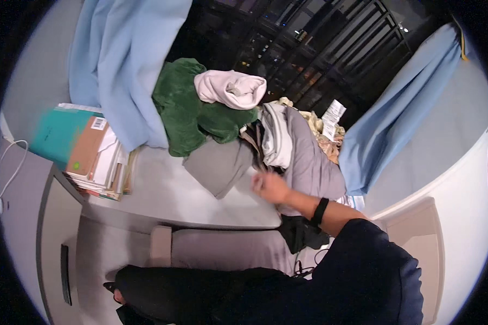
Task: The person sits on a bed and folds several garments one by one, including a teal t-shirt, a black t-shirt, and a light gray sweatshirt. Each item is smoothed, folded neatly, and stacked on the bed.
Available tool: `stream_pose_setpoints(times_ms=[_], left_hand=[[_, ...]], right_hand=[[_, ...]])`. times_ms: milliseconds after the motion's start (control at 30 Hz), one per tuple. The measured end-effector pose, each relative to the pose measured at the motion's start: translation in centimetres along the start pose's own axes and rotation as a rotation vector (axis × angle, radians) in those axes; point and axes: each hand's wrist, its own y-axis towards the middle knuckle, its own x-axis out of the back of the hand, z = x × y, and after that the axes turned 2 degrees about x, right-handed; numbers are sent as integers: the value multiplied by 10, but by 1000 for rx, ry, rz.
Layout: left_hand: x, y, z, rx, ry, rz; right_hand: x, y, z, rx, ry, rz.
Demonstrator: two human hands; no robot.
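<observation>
My right hand (271, 187), slightly blurred, reaches in from the right over a light window sill (154, 178). Its fingers are curled, and I cannot tell whether they grip anything. A dark brown and black cloth item (257, 140) lies just beyond the fingertips. To the left of the hand is a folded grey cloth (219, 164). Beside it on the right are a rolled white-grey cloth (277, 136) and a puffy mauve-grey quilt or garment (309, 158). Farther back, a rolled pale pink fabric (232, 89) rests on dark green plush fabric (179, 105). My left hand is out of view.
Books and papers (101, 162) are stacked at the left of the sill. Blue curtains hang left (126, 69) and right (406, 105), beside a barred window (301, 44). A black cloth (303, 233) droops at the sill's front corner. A cabinet (59, 235) stands at left.
</observation>
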Motion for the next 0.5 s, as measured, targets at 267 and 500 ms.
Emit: stream_pose_setpoints(times_ms=[267, 500], left_hand=[[-17, -9, -31, -99, -80, -56], [-25, -8, -33, -108, 49, -65]], right_hand=[[124, 169, 39, 114, -186, -529], [96, 130, -4, 332, -18, -863]])
